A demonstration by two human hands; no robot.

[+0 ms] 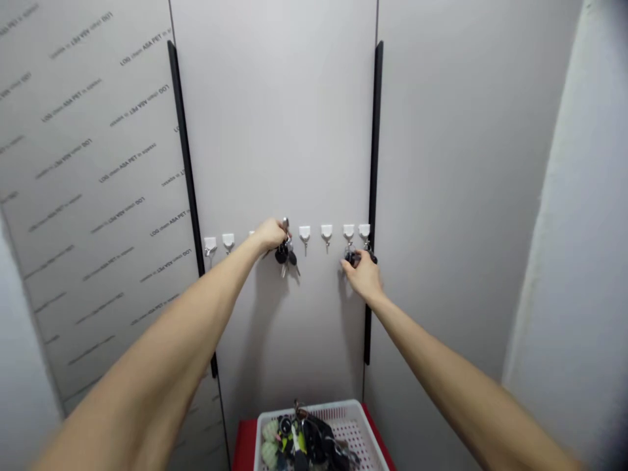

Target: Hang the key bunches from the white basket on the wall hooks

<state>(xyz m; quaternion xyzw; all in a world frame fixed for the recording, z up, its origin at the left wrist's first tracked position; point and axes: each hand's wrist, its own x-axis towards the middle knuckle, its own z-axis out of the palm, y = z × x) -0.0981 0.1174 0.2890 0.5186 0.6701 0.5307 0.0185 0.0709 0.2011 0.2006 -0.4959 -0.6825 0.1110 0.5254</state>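
My left hand is closed on a bunch of keys with dark key heads, which dangles just left of the middle hooks. On the right, my right hand pinches a dark bunch of keys under a white wall hook. Whether this bunch hangs from the hook I cannot tell. Another white hook sits at the far right of the row, with dark keys below it, partly behind my fingers. Between my hands, two white hooks, a left one and a right one, each carry a small key.
More white hooks continue to the left, one partly hidden by my left hand. Long black handles, left and right, edge the grey panel. Below, a white basket with keys and small trinkets rests on something red.
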